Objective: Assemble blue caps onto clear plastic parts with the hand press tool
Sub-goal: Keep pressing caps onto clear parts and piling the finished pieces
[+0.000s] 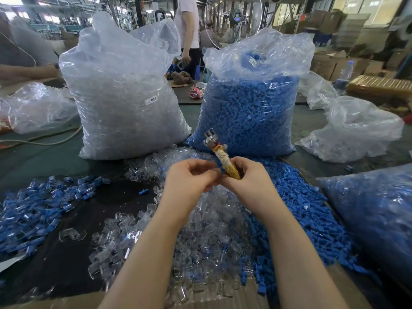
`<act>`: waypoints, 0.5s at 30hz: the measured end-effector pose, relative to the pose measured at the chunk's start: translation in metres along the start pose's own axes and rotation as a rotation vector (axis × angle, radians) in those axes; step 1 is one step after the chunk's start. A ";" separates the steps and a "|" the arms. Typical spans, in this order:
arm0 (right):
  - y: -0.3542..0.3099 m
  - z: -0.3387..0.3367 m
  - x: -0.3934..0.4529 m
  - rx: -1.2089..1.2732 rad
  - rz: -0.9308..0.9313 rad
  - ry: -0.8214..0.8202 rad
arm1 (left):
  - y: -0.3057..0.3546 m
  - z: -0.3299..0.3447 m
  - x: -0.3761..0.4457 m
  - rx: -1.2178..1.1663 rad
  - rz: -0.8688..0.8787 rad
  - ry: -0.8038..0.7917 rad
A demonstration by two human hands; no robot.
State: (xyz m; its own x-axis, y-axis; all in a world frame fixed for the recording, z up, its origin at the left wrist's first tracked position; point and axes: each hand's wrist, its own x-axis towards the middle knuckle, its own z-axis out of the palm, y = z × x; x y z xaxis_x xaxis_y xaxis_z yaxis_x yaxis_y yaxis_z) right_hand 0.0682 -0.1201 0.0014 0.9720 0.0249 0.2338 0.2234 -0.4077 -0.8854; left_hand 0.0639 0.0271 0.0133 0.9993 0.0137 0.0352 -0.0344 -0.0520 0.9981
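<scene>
Forearms reach up from the bottom edge over a loose heap of clear plastic parts (207, 233) on the dark work table (73, 259). Right of that heap lies a spill of small blue plastic caps (298, 210), and to the left a scatter of clear parts already fitted with blue caps (33, 210). Above the heaps the left hand (189, 177) has its fingers curled inward, fingertips meeting those of the right hand; whether it pinches a part I cannot tell. The right hand (243, 175) grips the hand press tool (219, 152) by its tape-wrapped yellowish handle, the metal head tilted up and to the left. Farther back stand two tall transparent sacks, one full of clear parts (124, 97) with a white label, one full of blue caps (252, 103). Behind them a person (189, 30) stands beside a round wire-guarded fan (231, 18).
</scene>
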 end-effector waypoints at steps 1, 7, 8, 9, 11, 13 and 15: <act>0.000 0.001 0.000 -0.010 -0.006 -0.005 | 0.000 0.001 0.000 -0.002 0.002 0.014; -0.003 -0.001 -0.003 0.028 0.002 -0.011 | 0.001 0.000 0.001 -0.040 0.011 0.087; -0.003 -0.001 -0.004 0.033 0.004 -0.008 | 0.001 0.000 0.001 -0.053 0.009 0.083; -0.004 -0.001 -0.004 0.036 0.005 -0.003 | 0.001 0.000 0.001 -0.066 0.007 0.075; -0.006 0.000 -0.004 0.032 0.010 0.016 | 0.002 0.001 0.000 -0.097 0.004 0.055; -0.006 0.000 -0.003 0.029 0.011 0.034 | 0.002 0.002 0.000 -0.122 0.005 0.040; -0.007 -0.001 -0.003 0.054 0.008 0.048 | 0.002 0.001 0.000 -0.115 0.009 0.026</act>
State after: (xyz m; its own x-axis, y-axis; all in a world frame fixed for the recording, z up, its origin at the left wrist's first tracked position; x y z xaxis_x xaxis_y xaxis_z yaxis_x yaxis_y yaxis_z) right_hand 0.0637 -0.1184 0.0069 0.9694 -0.0226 0.2445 0.2205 -0.3580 -0.9073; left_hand 0.0641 0.0259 0.0151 0.9982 0.0396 0.0442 -0.0466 0.0624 0.9970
